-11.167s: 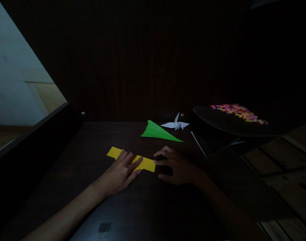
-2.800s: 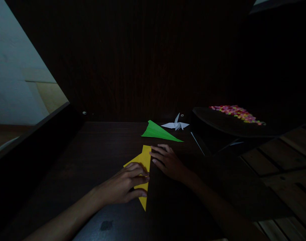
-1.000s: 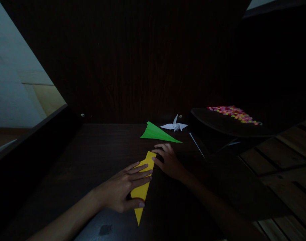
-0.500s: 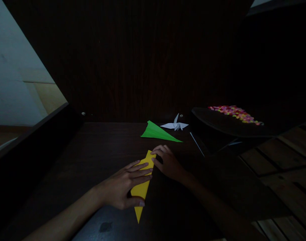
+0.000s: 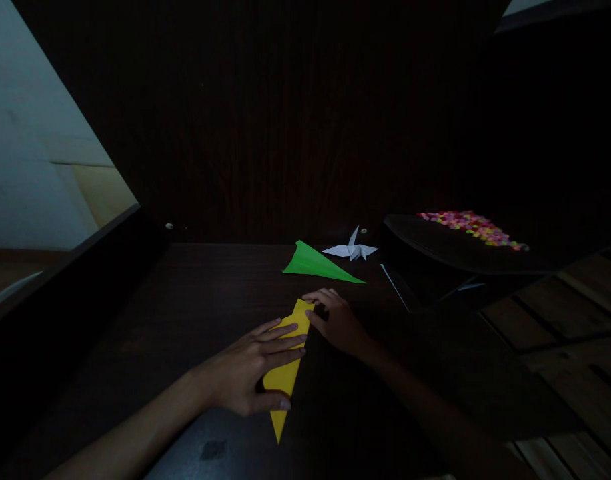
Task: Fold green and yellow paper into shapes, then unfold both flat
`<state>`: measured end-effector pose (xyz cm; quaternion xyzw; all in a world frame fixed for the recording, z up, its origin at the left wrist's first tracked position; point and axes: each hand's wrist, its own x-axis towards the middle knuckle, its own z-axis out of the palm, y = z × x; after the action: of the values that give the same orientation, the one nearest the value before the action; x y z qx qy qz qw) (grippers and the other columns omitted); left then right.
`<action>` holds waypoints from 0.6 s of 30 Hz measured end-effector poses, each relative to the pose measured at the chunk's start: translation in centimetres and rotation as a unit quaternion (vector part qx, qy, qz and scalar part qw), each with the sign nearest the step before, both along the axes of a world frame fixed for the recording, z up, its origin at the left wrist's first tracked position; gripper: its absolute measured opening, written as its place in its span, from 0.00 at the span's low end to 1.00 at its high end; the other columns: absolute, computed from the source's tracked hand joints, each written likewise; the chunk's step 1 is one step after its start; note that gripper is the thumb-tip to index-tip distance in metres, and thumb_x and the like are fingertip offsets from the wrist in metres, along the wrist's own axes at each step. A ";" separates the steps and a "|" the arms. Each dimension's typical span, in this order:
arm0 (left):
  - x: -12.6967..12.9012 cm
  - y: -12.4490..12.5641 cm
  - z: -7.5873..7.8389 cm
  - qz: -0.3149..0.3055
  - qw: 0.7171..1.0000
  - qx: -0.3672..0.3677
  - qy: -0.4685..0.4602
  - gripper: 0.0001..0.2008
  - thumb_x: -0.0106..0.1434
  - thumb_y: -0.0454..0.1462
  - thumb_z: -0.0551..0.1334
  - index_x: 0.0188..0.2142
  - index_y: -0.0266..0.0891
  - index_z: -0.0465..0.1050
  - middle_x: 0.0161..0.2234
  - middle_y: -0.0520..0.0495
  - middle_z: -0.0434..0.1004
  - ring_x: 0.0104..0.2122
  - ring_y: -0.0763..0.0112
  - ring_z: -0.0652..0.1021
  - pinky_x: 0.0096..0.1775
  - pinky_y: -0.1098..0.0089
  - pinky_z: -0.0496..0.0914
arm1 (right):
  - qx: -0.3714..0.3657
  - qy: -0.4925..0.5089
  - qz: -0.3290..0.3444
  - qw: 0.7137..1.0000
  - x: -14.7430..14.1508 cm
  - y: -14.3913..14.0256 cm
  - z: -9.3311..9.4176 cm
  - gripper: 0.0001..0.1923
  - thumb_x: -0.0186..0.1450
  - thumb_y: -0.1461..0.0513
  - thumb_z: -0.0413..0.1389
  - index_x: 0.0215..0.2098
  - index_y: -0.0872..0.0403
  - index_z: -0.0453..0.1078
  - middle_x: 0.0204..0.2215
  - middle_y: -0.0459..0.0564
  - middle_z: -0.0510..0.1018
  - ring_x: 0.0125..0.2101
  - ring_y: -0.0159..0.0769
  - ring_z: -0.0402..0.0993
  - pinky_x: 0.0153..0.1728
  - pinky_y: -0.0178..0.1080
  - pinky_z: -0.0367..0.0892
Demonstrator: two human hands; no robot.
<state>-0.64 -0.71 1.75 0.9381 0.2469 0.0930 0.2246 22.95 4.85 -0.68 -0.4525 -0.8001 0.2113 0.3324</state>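
The left hand (image 5: 245,373) lies flat on the yellow paper (image 5: 287,373), fingers spread and open, pressing it down with no pinch. The right hand (image 5: 338,323) touches the paper's top end with curled fingertips; whether that grip is closed on the edge cannot be told in the dark.

A few seconds ago the paper was a wider triangle. Now it is a long, thin point, so one more fold looks done and the hands seem to be pressing the crease flat.

The paper is smooth and stiff, lying on the dark wooden tabletop (image 5: 195,300), its sharp tip toward the person. Farther back lie a green paper dart (image 5: 318,263) and a small white paper bird (image 5: 351,249). To the right sits a pile of tiny bright bits (image 5: 470,227).
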 end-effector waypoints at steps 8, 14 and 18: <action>0.1 0.0 0.0 0.001 1.000 0.000 -0.016 0.38 0.62 0.53 0.63 0.66 0.41 0.58 0.67 0.41 0.58 0.66 0.50 0.57 0.66 0.47 0.49 | -0.046 0.087 -0.024 0.995 0.4 0.6 -0.1 0.09 0.60 0.66 0.55 0.39 0.53 0.72 0.36 0.49 0.80 0.32 0.35 0.75 0.35 0.38 0.70; 0.2 0.0 0.2 -0.001 1.000 0.006 -0.019 0.38 0.62 0.53 0.63 0.66 0.41 0.58 0.66 0.40 0.58 0.66 0.50 0.58 0.66 0.48 0.50 | -0.148 0.186 -0.015 0.971 0.5 1.3 -0.5 0.09 0.58 0.62 0.57 0.38 0.54 0.72 0.37 0.51 0.81 0.34 0.36 0.77 0.35 0.39 0.71; 0.3 -0.1 0.2 -0.003 1.000 0.006 -0.019 0.38 0.63 0.53 0.63 0.67 0.41 0.57 0.66 0.41 0.57 0.66 0.50 0.57 0.66 0.48 0.50 | -0.190 0.209 0.002 0.959 0.5 1.7 -0.4 0.10 0.57 0.62 0.58 0.38 0.54 0.72 0.35 0.51 0.82 0.32 0.35 0.77 0.34 0.38 0.71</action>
<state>-0.35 -0.84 1.98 0.9383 0.2388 0.1115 0.2239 23.49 6.54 -1.04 -0.4514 -0.6586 0.4502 0.3997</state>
